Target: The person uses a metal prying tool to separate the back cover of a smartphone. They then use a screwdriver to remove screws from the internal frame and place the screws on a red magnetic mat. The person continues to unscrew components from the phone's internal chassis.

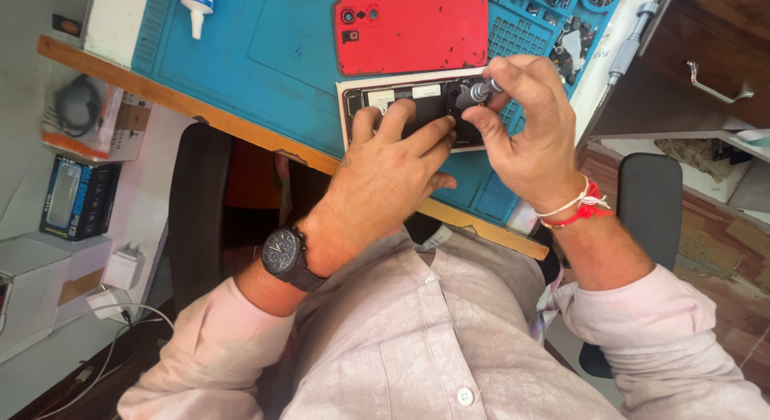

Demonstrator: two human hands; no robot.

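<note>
Upper middle of the frame, I see my left hand pressed flat, fingers spread, on the opened black smartphone with its back removed, which lies on the blue silicone repair mat covering the surface. My right hand has its grip pinched around a small grey metal screwdriver, tip at the phone's upper right corner. The red plastic back cover lies just above the phone, and a white glue bottle sits at the upper left.
</note>
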